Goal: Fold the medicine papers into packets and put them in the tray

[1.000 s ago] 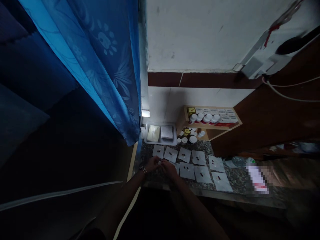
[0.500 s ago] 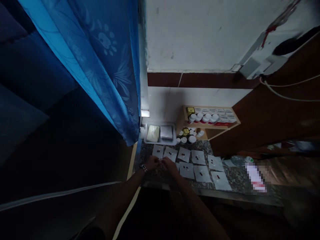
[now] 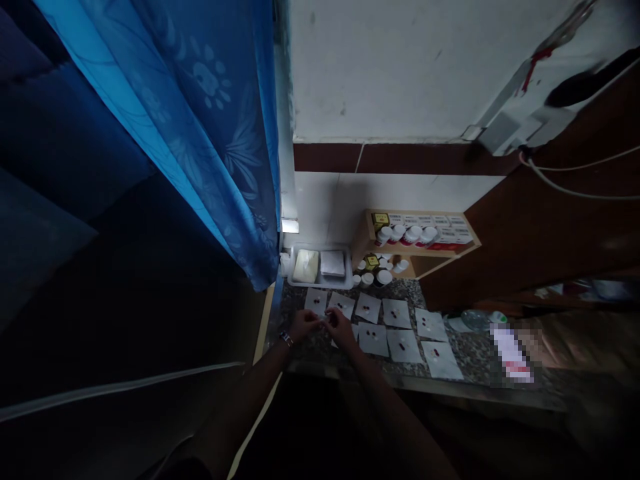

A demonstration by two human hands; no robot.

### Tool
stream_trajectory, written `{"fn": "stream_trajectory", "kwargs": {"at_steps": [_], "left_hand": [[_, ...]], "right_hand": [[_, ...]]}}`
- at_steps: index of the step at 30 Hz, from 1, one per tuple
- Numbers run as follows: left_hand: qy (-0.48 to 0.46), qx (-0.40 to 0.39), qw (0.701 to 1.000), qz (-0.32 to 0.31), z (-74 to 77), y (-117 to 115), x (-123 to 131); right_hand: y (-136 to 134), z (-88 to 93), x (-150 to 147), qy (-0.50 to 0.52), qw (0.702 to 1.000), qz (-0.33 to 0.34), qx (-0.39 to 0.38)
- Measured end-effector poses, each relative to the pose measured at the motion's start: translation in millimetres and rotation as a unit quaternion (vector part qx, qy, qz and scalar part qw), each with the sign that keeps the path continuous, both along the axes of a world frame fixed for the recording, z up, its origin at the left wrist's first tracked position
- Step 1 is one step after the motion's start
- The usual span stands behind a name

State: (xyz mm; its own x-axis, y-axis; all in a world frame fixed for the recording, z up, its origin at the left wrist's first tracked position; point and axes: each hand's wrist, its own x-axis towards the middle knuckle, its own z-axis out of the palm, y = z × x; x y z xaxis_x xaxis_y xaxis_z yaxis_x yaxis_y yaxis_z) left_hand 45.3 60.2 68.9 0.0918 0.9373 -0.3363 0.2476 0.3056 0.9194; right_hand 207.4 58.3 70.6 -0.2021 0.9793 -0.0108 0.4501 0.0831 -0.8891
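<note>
My left hand [image 3: 303, 325], with a watch or bracelet [image 3: 287, 339] at its wrist, meets my right hand [image 3: 341, 328] above the left part of the granite counter. Between their fingertips is a small piece of white paper [image 3: 321, 319], pinched from both sides; its exact shape is too dim to tell. Around my hands lie several white paper squares in two rows, such as one paper square [image 3: 316, 296] behind my left hand and another paper square [image 3: 373, 347] to the right. Small dark and pale pills [image 3: 371, 333] rest on them. My right hand partly covers one paper square.
Behind the papers stands a clear plastic tray [image 3: 325, 285] with two paper stacks. Beside it, a wooden shelf [image 3: 440, 259] holds white-capped bottles [image 3: 412, 235] and boxes. A plastic bottle [image 3: 475, 321] lies at the right. A blue curtain [image 3: 210, 133] hangs at the left.
My right hand's fingers have lifted and spread slightly at the small paper, while my left hand stays close beside it. The papers on the counter have not moved.
</note>
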Motion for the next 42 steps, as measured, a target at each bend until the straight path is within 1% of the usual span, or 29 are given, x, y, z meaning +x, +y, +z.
{"fn": "stream_trajectory", "kwargs": {"at_steps": [3,6,10,15,19,22,27,31,34,38,40,42], "left_hand": [[-0.069,-0.019,0.997,0.036,0.6,-1,3],[-0.097,-0.036,0.994,0.046,2.5,-2,3],[-0.105,-0.056,0.991,0.054,5.3,-3,-1],[-0.144,-0.077,0.985,0.058,5.9,-4,-1],[-0.131,-0.063,0.988,0.052,5.7,-4,3],[-0.119,-0.048,0.991,0.038,6.3,-3,4],[-0.131,-0.032,0.990,0.037,8.0,-3,6],[-0.121,-0.037,0.991,0.045,8.7,-5,10],[-0.107,-0.018,0.992,0.059,9.2,-7,15],[-0.117,0.007,0.987,0.107,10.9,-7,21],[-0.116,0.005,0.985,0.125,12.5,-6,23],[-0.109,0.000,0.985,0.135,14.3,-5,24]], "right_hand": [[-1,1.3,-2,0.041,0.999,-0.025,-0.007],[-3,3.7,-3,0.051,0.998,-0.040,-0.006],[-6,8.6,-3,0.031,0.999,-0.008,0.010],[-5,14.2,2,0.008,0.998,0.013,0.054],[-4,15.6,6,-0.006,0.997,0.053,0.058],[-5,15.2,8,-0.019,0.997,0.056,0.047],[-5,12.8,8,-0.017,0.997,0.057,0.044],[0,12.9,8,-0.024,0.997,0.054,0.044],[3,14.6,8,-0.045,0.996,0.058,0.044],[3,13.8,5,-0.021,0.998,0.034,0.043],[2,11.0,2,0.023,1.000,-0.005,0.021],[1,7.2,-1,0.090,0.993,-0.066,-0.023]]}}
